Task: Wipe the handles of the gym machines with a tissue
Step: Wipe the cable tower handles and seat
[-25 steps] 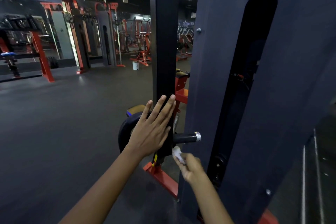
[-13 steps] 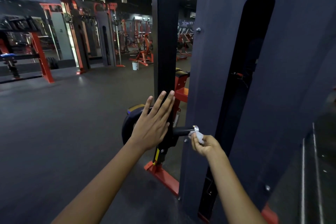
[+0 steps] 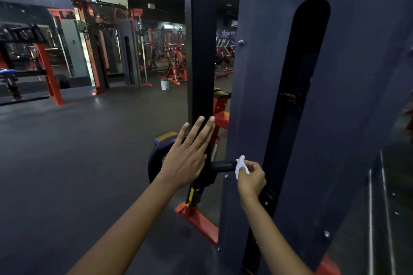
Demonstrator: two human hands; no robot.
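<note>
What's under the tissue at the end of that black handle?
The tissue, pinched by the right hand, covers the tip of the black handle. The tip itself is hidden.

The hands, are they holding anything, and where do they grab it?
The right hand pinches a white tissue by its lower part, at the handle tip. The left hand holds nothing; it rests flat on the black post.

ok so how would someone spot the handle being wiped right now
Find the tall black upright post beside the grey machine panel. Low on it, a short black handle sticks out sideways towards the panel. It alone has a white tissue at its tip.
</note>
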